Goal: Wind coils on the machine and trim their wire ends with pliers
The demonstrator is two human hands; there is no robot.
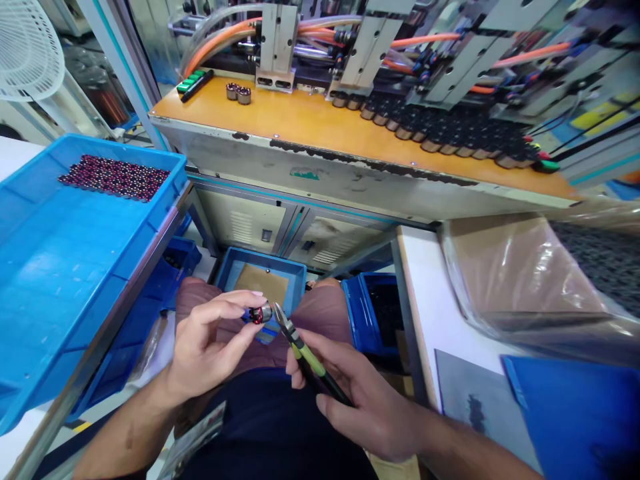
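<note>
Between thumb and fingertips, my left hand (213, 337) pinches a small round motor stator (260, 313) with dark red windings and a metallic rim. My right hand (357, 387) is wrapped round the green and black handles of side cutters (305, 353). The cutters' metal jaws point up and left, close beside the stator's right side; whether they touch it I cannot tell. Both hands are above my lap, over a blue tray (227, 270) with a brown sheet in it.
At left stands a blue crate (50, 267) with rows of stators (117, 177) at its far end. Ahead, an orange-topped machine bench (300, 123) bears many dark round parts (430, 127) and two stators (239, 93). A plastic-lined box (525, 267) and a blue bin (367, 313) are at right.
</note>
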